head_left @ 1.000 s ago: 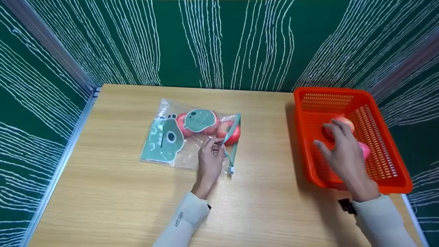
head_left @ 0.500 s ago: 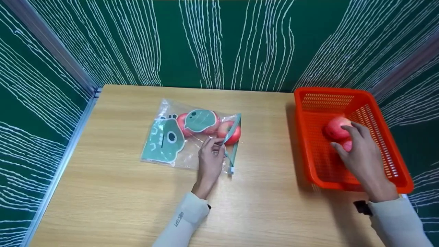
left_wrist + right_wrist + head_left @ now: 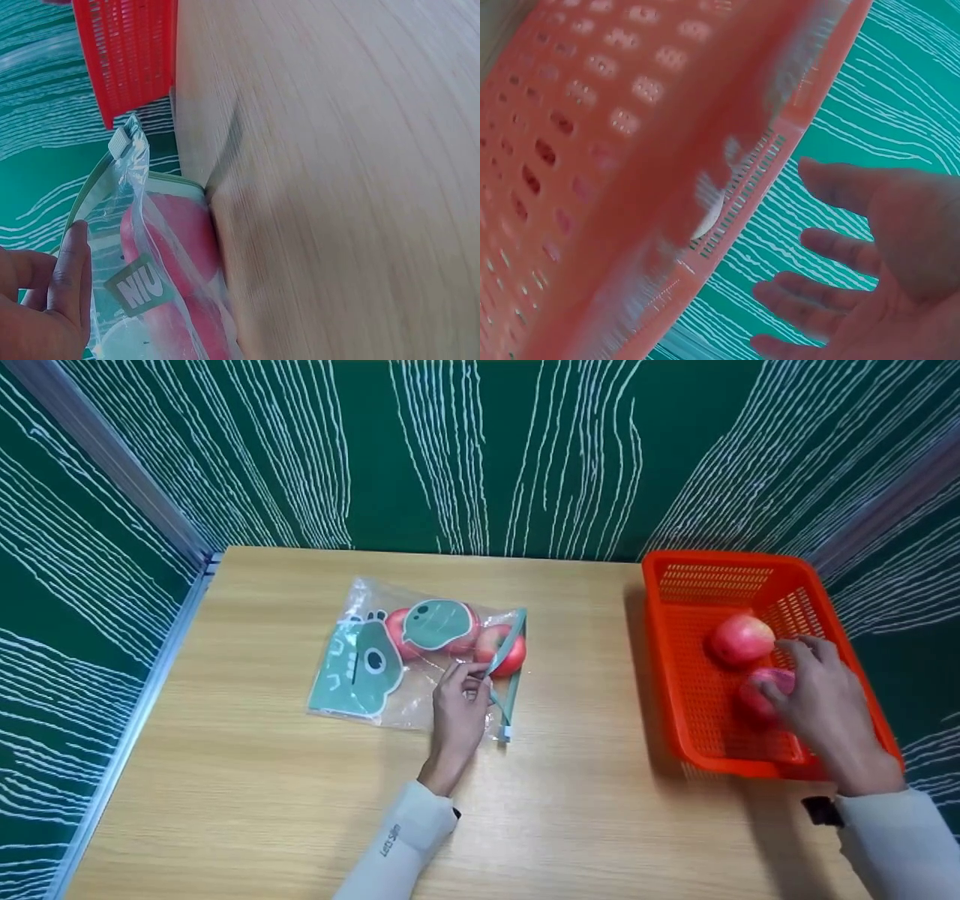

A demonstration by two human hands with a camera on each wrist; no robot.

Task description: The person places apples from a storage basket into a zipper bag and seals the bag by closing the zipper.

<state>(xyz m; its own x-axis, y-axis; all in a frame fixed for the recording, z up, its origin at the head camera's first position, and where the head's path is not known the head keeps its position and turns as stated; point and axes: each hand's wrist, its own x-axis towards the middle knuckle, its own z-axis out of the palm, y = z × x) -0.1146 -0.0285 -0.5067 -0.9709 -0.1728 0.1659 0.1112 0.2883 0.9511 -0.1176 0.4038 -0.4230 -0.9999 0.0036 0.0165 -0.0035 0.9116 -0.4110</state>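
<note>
Far left: dark green backdrop with white wavy lines (image 3: 82, 540), standing along the edge of the pale wood-grain surface (image 3: 262, 780).
Bag: clear plastic zip bag with green cartoon prints (image 3: 409, 697), lying flat on the surface left of centre, mouth end to the right; white "NIU" lettering readable in the left wrist view.
Bag contents: red round fruit, partly behind a green print (image 3: 394, 626); count there unclear. One red apple (image 3: 489, 639) near the mouth.
Left hand (image 3: 460, 705): thumb and fingertips pinching the green zip strip (image 3: 511, 634), lifting part of it into a bend.
Slider: small white zip slider (image 3: 506, 731), at the strip's near end.
Basket: orange-red perforated plastic basket (image 3: 660, 660), right side of the surface.
Basket contents: pink-red apple with yellowish patch (image 3: 742, 640); second pink-red apple (image 3: 759, 701), nearer the person.
Right hand (image 3: 832, 705): over the basket, fingers and thumb parted beside both apples; contact cannot be told.
Right cuff: pale grey sleeve (image 3: 892, 840), black strap (image 3: 823, 810) at wrist.
</note>
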